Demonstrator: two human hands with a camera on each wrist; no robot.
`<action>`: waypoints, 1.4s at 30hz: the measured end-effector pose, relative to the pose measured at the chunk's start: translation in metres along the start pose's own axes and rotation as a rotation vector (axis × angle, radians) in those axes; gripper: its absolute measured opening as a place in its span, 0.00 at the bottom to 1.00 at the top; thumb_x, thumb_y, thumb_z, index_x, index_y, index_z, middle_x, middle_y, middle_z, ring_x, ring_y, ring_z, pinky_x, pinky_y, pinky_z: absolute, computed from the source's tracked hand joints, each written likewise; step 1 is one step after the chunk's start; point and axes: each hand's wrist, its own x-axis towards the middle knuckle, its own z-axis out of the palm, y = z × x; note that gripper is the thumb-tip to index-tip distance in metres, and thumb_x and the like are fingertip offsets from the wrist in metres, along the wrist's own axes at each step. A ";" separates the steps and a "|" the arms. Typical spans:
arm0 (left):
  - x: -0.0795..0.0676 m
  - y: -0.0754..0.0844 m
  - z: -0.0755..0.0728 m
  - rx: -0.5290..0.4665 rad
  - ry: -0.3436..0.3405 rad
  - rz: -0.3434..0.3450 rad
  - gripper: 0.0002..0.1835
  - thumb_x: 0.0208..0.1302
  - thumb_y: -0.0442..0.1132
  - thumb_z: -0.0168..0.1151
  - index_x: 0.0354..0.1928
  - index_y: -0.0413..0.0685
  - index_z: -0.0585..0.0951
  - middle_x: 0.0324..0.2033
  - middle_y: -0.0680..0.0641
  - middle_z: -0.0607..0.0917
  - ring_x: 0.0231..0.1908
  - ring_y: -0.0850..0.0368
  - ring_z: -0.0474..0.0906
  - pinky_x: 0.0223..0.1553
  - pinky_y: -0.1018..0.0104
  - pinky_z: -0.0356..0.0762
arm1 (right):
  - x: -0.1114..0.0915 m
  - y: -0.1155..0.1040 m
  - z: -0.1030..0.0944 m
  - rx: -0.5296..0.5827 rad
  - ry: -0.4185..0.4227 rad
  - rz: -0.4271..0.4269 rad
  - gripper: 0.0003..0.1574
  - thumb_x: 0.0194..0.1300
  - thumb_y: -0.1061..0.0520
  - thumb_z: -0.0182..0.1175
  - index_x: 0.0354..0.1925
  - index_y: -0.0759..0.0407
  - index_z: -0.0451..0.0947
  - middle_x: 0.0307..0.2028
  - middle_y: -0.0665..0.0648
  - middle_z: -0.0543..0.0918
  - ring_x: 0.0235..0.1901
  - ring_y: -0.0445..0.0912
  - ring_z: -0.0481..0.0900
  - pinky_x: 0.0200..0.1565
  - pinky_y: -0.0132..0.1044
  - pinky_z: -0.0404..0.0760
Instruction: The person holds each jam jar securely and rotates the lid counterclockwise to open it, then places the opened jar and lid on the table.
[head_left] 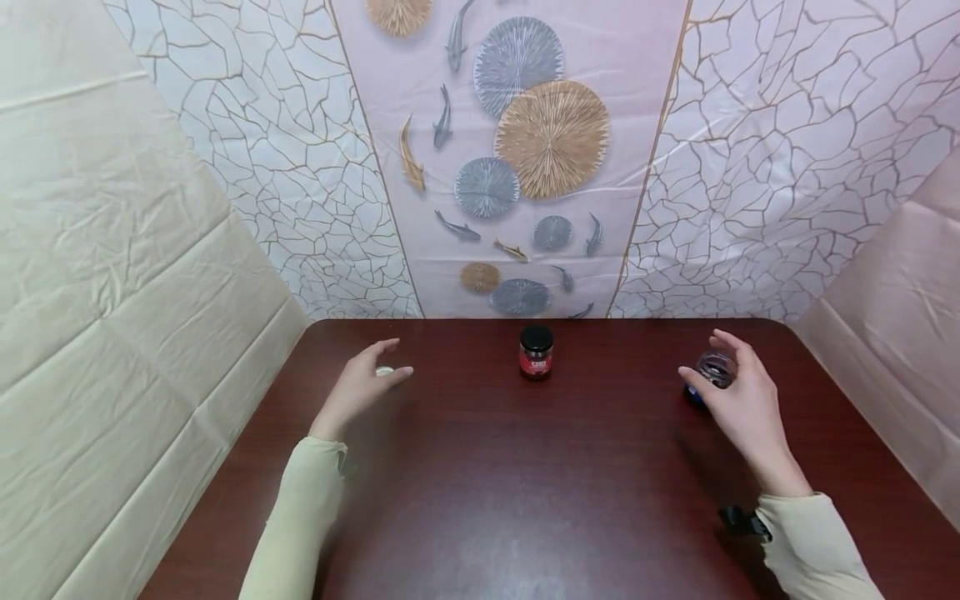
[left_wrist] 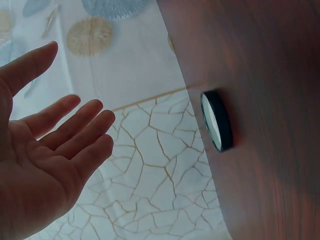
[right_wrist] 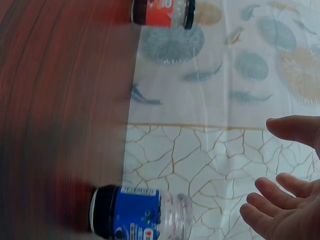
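My left hand (head_left: 360,387) hovers over the left side of the table, fingers apart and holding nothing. Beneath it a black jar lid (left_wrist: 220,120) lies on the tabletop with its white inner side up; in the head view the hand mostly covers it. On the right, my right hand (head_left: 742,400) is spread with thumb and fingers apart, just above a lidless glass jar (right_wrist: 137,212) with a blue label. That jar stands upright, and the hand hides part of it in the head view.
A red-labelled jar (head_left: 536,354) with a black lid stands at the back middle of the dark red table (head_left: 510,475). Behind the table hangs a patterned cloth (head_left: 487,242); plain cloth walls rise on both sides.
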 end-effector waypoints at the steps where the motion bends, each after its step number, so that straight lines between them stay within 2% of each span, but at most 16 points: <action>1: 0.001 0.000 0.002 0.002 0.004 0.007 0.37 0.67 0.51 0.68 0.73 0.47 0.68 0.67 0.40 0.74 0.59 0.45 0.78 0.65 0.45 0.68 | 0.000 -0.001 0.001 -0.001 -0.010 -0.005 0.46 0.65 0.53 0.70 0.73 0.61 0.62 0.65 0.67 0.73 0.59 0.66 0.74 0.60 0.58 0.71; 4: 0.003 0.001 0.006 -0.003 0.008 0.019 0.37 0.66 0.52 0.68 0.73 0.49 0.67 0.66 0.41 0.75 0.57 0.45 0.78 0.63 0.46 0.70 | 0.000 -0.006 0.005 0.002 -0.034 -0.021 0.45 0.66 0.51 0.69 0.73 0.61 0.61 0.65 0.67 0.73 0.60 0.66 0.72 0.57 0.62 0.69; 6: 0.004 0.003 0.009 -0.007 0.008 0.023 0.37 0.66 0.51 0.67 0.73 0.49 0.68 0.65 0.41 0.75 0.57 0.45 0.77 0.62 0.46 0.71 | 0.000 -0.010 0.008 0.024 -0.049 -0.031 0.46 0.65 0.51 0.70 0.73 0.61 0.62 0.65 0.67 0.73 0.61 0.66 0.72 0.58 0.62 0.69; 13: 0.000 0.009 0.024 -0.029 -0.024 0.049 0.35 0.67 0.51 0.68 0.72 0.50 0.70 0.65 0.43 0.76 0.66 0.42 0.70 0.64 0.45 0.69 | -0.004 -0.025 0.020 0.104 -0.103 -0.075 0.45 0.64 0.52 0.72 0.72 0.61 0.63 0.65 0.67 0.74 0.63 0.65 0.72 0.63 0.57 0.68; 24: -0.003 0.013 0.034 -0.073 -0.062 0.057 0.35 0.68 0.51 0.67 0.72 0.47 0.69 0.66 0.42 0.75 0.67 0.48 0.69 0.67 0.48 0.67 | -0.005 -0.031 0.039 0.138 -0.148 -0.097 0.47 0.63 0.51 0.72 0.72 0.64 0.63 0.68 0.67 0.69 0.66 0.64 0.69 0.63 0.58 0.68; 33: -0.003 0.019 0.041 -0.069 -0.068 0.047 0.34 0.68 0.51 0.67 0.72 0.48 0.70 0.66 0.45 0.76 0.67 0.48 0.69 0.66 0.47 0.68 | 0.005 -0.036 0.070 0.125 -0.219 -0.114 0.46 0.64 0.51 0.71 0.72 0.64 0.63 0.67 0.68 0.69 0.65 0.66 0.69 0.64 0.61 0.68; 42: -0.005 0.024 0.048 -0.048 -0.063 0.069 0.34 0.68 0.52 0.67 0.71 0.48 0.71 0.65 0.45 0.76 0.67 0.48 0.70 0.67 0.47 0.67 | 0.012 -0.048 0.104 0.128 -0.279 -0.164 0.45 0.64 0.52 0.71 0.71 0.65 0.64 0.65 0.69 0.70 0.64 0.64 0.68 0.64 0.60 0.68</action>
